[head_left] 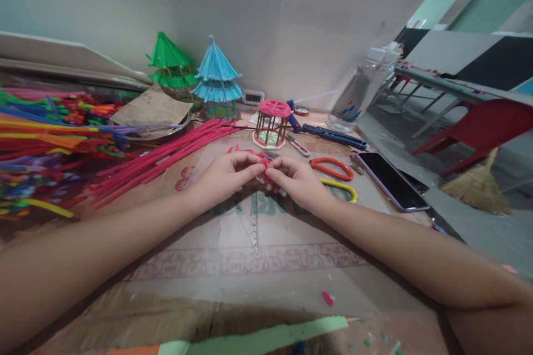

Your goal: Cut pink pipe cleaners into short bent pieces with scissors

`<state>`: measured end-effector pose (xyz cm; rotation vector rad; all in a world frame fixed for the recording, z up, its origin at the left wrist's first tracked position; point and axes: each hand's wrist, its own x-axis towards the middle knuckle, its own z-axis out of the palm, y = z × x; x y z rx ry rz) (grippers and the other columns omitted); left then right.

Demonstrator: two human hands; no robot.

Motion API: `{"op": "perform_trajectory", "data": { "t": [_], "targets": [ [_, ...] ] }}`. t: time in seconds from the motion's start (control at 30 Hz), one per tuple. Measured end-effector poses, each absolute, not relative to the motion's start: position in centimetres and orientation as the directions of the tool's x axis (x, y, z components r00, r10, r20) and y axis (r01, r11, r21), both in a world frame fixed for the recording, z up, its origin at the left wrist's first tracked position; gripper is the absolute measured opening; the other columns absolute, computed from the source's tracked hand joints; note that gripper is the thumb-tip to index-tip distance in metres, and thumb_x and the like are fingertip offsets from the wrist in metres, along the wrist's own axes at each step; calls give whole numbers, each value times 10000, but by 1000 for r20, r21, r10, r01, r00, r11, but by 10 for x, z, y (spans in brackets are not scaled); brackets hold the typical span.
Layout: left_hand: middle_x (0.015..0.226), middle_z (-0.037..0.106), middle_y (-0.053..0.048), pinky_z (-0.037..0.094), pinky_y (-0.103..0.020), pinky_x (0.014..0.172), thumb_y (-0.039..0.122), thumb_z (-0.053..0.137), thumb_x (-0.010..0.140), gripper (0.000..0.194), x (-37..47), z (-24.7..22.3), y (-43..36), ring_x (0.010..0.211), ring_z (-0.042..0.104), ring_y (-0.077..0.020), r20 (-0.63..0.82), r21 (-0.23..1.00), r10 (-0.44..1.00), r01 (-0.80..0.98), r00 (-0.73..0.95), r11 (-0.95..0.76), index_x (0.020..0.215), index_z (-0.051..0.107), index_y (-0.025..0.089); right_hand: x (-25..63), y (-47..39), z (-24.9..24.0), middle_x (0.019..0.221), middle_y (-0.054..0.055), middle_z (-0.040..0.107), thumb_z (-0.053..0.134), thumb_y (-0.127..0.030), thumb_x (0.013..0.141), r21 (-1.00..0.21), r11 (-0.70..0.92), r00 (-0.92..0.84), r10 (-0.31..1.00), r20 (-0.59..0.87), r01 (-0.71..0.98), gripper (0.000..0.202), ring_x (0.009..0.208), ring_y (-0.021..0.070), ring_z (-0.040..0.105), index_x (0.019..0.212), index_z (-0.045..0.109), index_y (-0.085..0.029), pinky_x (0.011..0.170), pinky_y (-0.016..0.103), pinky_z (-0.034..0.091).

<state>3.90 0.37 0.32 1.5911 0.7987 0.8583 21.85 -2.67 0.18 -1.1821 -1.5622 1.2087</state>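
My left hand (233, 173) and my right hand (293, 177) meet over the middle of the table, thumbs and fingers closed in a pinch. Between the fingertips is a small piece of pink pipe cleaner (265, 166), mostly covered by the fingers. Just beyond them stands a small round frame (271, 125) with brown posts, a pink top ring and a pale base. Below the hands lies a clear set square (253, 222). To the right are scissors with orange and yellow handles (333, 168), partly hidden by my right hand.
Pink pipe cleaners (166, 163) lie left, beside piled coloured ones (45, 138). Green (171, 61) and blue (216, 75) pagoda models stand behind. A glue gun (293, 117), blue cutter (333, 136), water bottle (360, 89) and phone (391, 180) sit right. A red chair (483, 127) stands beyond.
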Motion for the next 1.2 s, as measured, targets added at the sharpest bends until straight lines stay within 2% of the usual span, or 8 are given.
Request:
{"op": "perform_trajectory", "data": {
  "t": [0.17,0.43,0.57,0.83,1.2],
  "targets": [
    [823,724,-40,554,-273,694,362,674,816,212,38,0,5,724,685,-153,88,991,845,40,528,-129,880,651,161,219,-26,0,610,-19,624,617,-352,848,-969,119,-248,967,63,216,188,547,103,574,819,573,-172,526,223,438],
    [649,640,3,479,-219,558,391,693,774,241,37,4,8,579,593,-112,70,992,874,61,480,-112,732,617,165,219,-29,6,658,2,645,552,-363,889,-933,163,-308,949,60,321,230,564,101,560,800,618,-162,519,218,422],
    [641,635,9,479,-224,566,373,686,774,217,38,6,7,581,592,-115,70,992,869,55,490,-111,732,627,168,220,-28,5,681,5,654,570,-347,877,-920,202,-351,933,76,337,216,589,104,569,809,642,-154,568,229,439],
    [819,722,-41,522,-256,655,359,673,804,207,38,6,4,717,659,-158,116,974,863,115,492,-197,863,708,163,220,-27,2,674,5,667,566,-316,869,-893,225,-338,937,88,389,191,594,109,584,764,616,-165,572,231,441],
    [814,720,-43,502,-252,644,397,645,836,248,34,5,0,709,635,-158,228,921,870,193,437,-339,833,734,165,221,-29,5,699,12,672,532,-333,893,-882,235,-371,926,75,408,225,610,116,571,769,624,-170,592,246,443]
  ]
}}
